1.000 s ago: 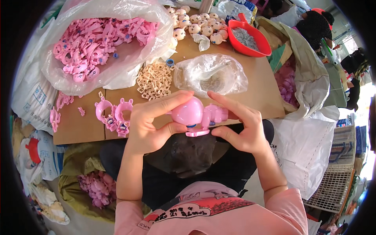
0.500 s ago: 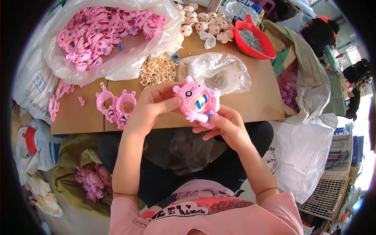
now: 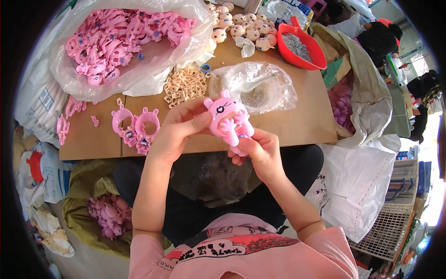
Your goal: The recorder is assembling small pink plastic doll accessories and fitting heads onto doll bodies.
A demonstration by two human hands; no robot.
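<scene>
A pink plastic toy figure with a small-eared animal hood is held over the table's front edge. Its two arms are folded up across the face, covering most of it. My left hand pinches the hood between thumb and fingers. My right hand grips the lower body, thumb on the front near a small purple part. Left of my left hand, pink ring-shaped pieces with ears lie on the table. Beyond my hands are a heap of small beige plastic parts and a clear plastic bag around a bowl.
A large clear bag of pink parts covers the table's far left. Round doll heads lie at the back, beside a red scoop of small grey pieces. Sacks stand on both sides; an olive sack holds pink parts.
The toy's arms have gone from spread apart to folded over its face. My right hand has shifted slightly left, still on the lower body. My left hand stays on the hood.
</scene>
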